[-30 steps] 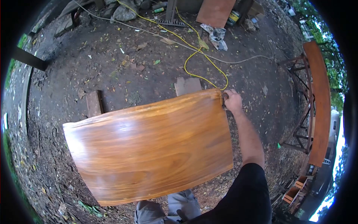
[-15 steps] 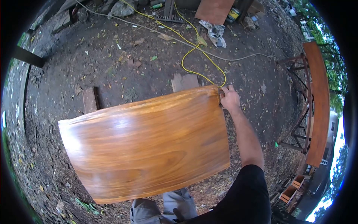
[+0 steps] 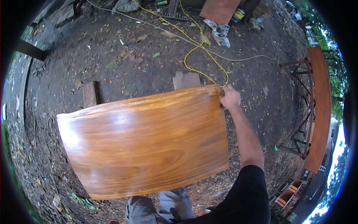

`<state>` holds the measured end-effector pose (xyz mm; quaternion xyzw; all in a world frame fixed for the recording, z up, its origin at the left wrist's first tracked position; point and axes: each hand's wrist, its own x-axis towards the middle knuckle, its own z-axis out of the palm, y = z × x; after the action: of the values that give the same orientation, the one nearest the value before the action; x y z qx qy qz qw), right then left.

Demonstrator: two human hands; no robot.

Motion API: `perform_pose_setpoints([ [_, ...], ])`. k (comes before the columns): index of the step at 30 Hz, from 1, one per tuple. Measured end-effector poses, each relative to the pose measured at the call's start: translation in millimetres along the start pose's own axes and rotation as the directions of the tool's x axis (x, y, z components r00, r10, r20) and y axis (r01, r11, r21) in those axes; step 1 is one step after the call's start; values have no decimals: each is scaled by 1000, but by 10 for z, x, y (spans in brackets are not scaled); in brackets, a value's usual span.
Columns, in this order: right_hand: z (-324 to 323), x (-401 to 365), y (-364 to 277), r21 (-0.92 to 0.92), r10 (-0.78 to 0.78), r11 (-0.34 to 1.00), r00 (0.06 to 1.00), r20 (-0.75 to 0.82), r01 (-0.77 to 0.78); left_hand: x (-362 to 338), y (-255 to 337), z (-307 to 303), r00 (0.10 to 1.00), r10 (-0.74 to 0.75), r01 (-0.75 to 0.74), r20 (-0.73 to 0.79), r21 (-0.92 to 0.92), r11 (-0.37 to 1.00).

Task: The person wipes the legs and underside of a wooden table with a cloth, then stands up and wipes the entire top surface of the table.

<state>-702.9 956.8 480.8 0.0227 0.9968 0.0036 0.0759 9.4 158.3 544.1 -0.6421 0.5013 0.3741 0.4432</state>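
Note:
A glossy brown wooden slab (image 3: 149,138) with a wavy far edge lies in front of me, bright reflections on its left part. My right hand (image 3: 230,98) is at the far right corner of this slab, its fingers curled in against the end edge. Something small and dark shows between fingers and wood; I cannot tell what it is. A yellow cord (image 3: 223,71) loops on the ground just beyond the corner. My left hand is out of view.
On the right, a long reddish-brown board (image 3: 320,112) rests on metal trestles (image 3: 304,108). A brown block (image 3: 90,94) and a flat grey piece (image 3: 186,80) show beyond the slab. A grey cable (image 3: 238,60) crosses the leaf-strewn ground. Wooden boxes (image 3: 285,198) stand at lower right.
The view has shifted slightly, so the background sits a little farther right. My right hand stays at the slab's far right corner, a touch lower along the end edge.

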Motion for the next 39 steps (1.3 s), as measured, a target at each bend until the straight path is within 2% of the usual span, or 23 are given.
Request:
perform_pose_setpoints([
  [2,-50,41,-1,-1,14,1000,1000,-21,-14,5,3,-2,1000,-4,4,-3,7,1000],
  [5,31,-15,-16,-61,-63,996,998,19,64,3,-27,0,1000,-10,10,3,17,1000],
  [8,-92,39,-22,-68,18,998,998,65,-14,1,-82,-6,1000,-15,15,5,21,1000],
  [11,-123,-25,-104,-74,4,997,991,135,6,33,-84,21,1000,-15,15,21,16,1000],
  [13,-73,-97,-108,-91,-2,996,994,111,12,34,-99,44,1000,-20,19,24,46,999],
  [16,-97,-95,-75,-61,19,998,996,87,-14,90,-137,134,984,-86,87,-154,1,996],
  [17,-102,-71,-68,-42,30,999,996,80,-27,41,-175,97,989,144,-144,-16,4,990],
  [18,-74,-81,-75,-53,3,999,996,84,2,-59,-246,20,923,365,-365,120,-23,931],
  [19,-31,-104,-69,-65,-23,997,996,89,28,-134,-296,-38,790,562,-561,246,-80,824],
  [21,-21,-138,-33,-80,-25,996,995,93,32,-134,-192,-31,963,231,-224,137,-66,972],
  [22,-59,-141,-22,-80,-6,997,996,89,13,-153,-89,-14,996,48,-42,79,-77,996],
  [23,-85,-122,-34,-80,9,997,996,84,-3,-166,-59,-20,995,36,-27,98,-88,996],
  [26,15,-262,-89,-102,-122,986,986,112,133,-163,-24,-13,992,-2,14,130,-87,996],
  [29,-77,-225,-46,-110,-17,993,991,131,32,-109,-6,4,995,17,-13,96,-49,999],
  [32,-8,-314,-66,-107,-98,988,985,143,114,-77,5,41,996,32,-31,77,-20,999],
  [35,-43,-289,0,-105,12,995,994,113,-1,-44,30,53,996,50,-50,70,-1,999],
  [38,5,-364,-37,-101,-114,987,990,78,121,-37,47,58,995,72,-74,63,20,997],
  [39,2,-370,-15,-96,-86,991,993,81,93,-33,61,58,995,80,-82,63,26,996],
])
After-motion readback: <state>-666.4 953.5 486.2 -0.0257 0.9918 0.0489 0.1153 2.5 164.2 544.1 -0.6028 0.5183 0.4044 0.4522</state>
